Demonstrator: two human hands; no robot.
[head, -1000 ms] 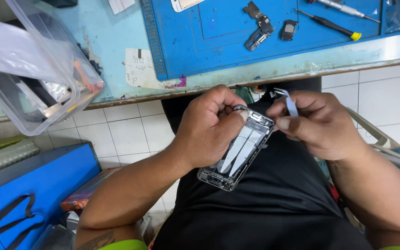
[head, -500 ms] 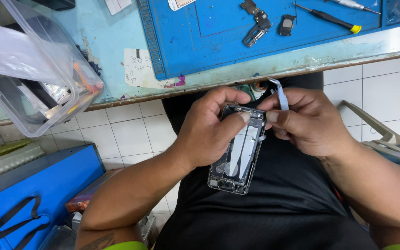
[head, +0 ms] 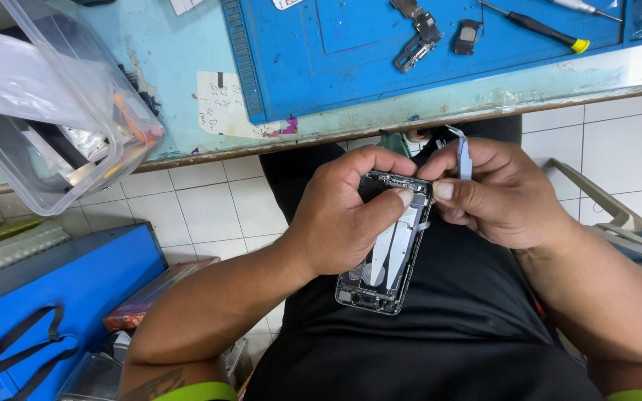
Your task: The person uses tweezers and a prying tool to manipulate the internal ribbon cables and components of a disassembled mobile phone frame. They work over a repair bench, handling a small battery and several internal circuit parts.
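Opened phone housing (head: pixel 385 260) held over the lap, below the surface (head: pixel 172 89) edge. Left hand (head: pixel 343 215) grip clamped round its upper end, thumb pressing inside. Right hand (head: pixel 503 193) grip pinching a thin pale strip (head: pixel 464 154) beside it.

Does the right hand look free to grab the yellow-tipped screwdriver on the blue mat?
Probably not yet: the right hand pinches a pale strip at the phone frame; the screwdriver itself lies unobstructed.

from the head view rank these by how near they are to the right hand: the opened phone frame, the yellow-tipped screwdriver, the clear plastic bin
1. Opened phone frame: touching the right hand, over the lap.
2. Yellow-tipped screwdriver: up on the blue mat, above that hand.
3. Clear plastic bin: far across, at the bench's left edge.
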